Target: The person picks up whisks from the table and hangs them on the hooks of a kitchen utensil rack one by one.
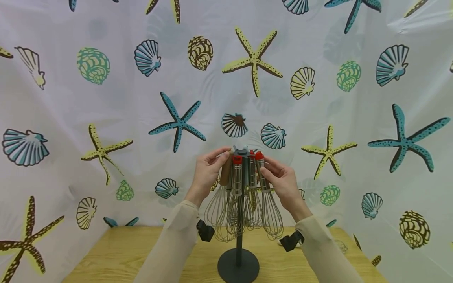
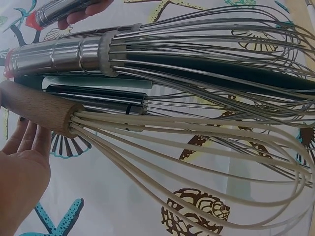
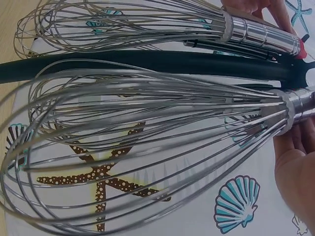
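Observation:
Several whisks hang around the top of a dark upright stand [image 1: 238, 264]. My left hand [image 1: 207, 171] pinches the wooden handle of a whisk [image 1: 226, 173] near its upper end. In the left wrist view, pale loops fan out from this wooden whisk [image 2: 47, 109], with fingers behind the handle. On the other side, my right hand [image 1: 283, 182] holds the metal handle of a red-capped whisk [image 1: 264, 175], thumb in front. Its wire balloon [image 3: 147, 147] fills the right wrist view. Another red-capped metal whisk [image 1: 237, 177] hangs between the hands. The hooks are mostly hidden.
The stand's round base rests on a wooden table [image 1: 116, 251]. A white curtain [image 1: 116, 98] with starfish and shells surrounds the back and sides. Behind the right wrist, a wire object [image 1: 341, 246] lies on the table, partly hidden.

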